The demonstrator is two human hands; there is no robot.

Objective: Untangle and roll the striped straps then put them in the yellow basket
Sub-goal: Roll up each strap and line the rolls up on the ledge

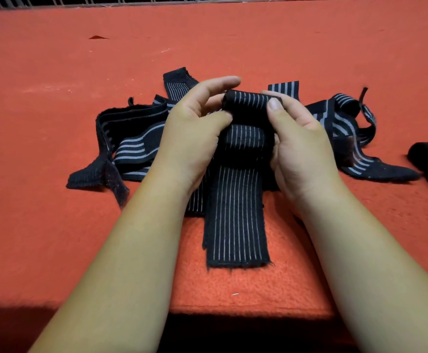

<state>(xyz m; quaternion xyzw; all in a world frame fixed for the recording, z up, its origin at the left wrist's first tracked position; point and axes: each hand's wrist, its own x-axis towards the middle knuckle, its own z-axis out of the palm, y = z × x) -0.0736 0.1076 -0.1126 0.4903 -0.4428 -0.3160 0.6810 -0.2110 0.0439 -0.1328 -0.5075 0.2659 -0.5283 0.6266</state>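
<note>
Your left hand and right hand both pinch the rolled end of a striped strap, its tail running toward the near edge of the red cloth; the tangled straps lie just behind.

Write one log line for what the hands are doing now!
step: rolling | left hand: pinches striped strap | right hand: pinches it | pile: tangled behind

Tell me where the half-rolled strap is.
Head view, centre: left hand and right hand grip the black grey-striped elastic strap, tail flat on red felt table, nearside of the tangled pile.
</note>
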